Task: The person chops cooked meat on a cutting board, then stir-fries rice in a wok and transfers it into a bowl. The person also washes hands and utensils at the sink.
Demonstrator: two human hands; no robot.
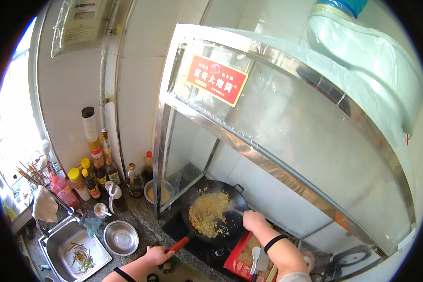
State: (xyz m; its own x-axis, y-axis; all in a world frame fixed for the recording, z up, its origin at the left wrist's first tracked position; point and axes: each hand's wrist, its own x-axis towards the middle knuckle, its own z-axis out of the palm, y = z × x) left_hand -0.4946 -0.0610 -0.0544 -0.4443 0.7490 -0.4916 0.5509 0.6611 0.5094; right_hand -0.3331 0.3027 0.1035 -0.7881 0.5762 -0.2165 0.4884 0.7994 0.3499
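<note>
A black wok [237, 225] sits on the cooktop, holding loose yellowish fried food [209, 213] that looks like egg and rice. My left hand [157, 255] is closed around the wok's reddish-orange handle [179, 244]. At the wok's right side, my right hand [254, 220] grips a metal spatula [235, 210], whose head is in the food and partly hidden by haze. A white spoon [255, 259] and a cleaver [263, 261] lie on a board beside the wok, below my right forearm.
A steel-framed hood [246, 141] stands over the wok. To the left are an empty steel bowl [121, 238], a sink [58, 244] with vegetable scraps, several sauce bottles [91, 185] and a bowl of yellow liquid [163, 194] behind the hood post. A red box [237, 255] lies at the lower right.
</note>
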